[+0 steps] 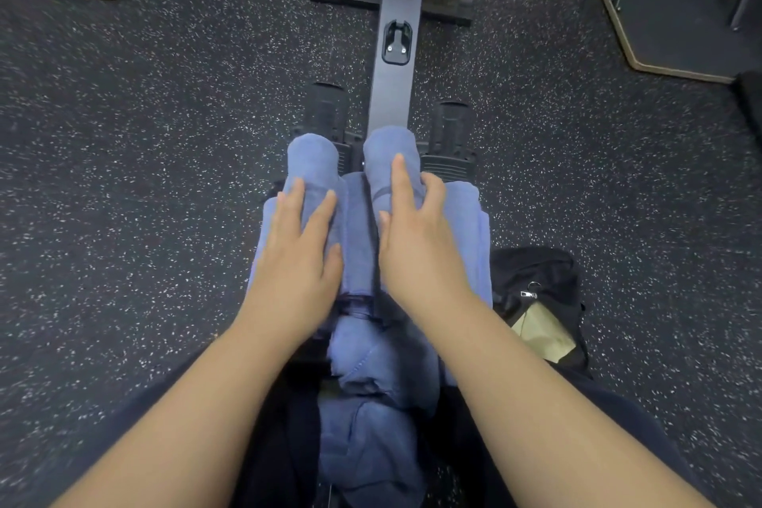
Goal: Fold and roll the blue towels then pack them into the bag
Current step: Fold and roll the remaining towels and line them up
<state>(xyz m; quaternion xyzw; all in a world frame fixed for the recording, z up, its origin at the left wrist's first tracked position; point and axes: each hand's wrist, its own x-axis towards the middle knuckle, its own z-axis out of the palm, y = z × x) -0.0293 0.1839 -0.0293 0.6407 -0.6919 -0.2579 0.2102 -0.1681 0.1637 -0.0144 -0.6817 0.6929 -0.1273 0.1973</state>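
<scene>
Both hands (358, 256) press rolled towels (313, 165) side by side.

Two hands show, a left hand (303, 260) and a right hand (416, 247), one on each of two rolled blue towels: a left roll (312, 159) and a right roll (385, 148). Under them lies a stack of flat folded blue towels (470, 219); how many layers it has cannot be told. Nearer the body there is a heap of loose blue towels (379, 396), number unclear. One black bag (536, 276) sits on the floor. One dark rail (398, 33) carries two black footrests, left (325, 107) and right (451, 124)
</scene>
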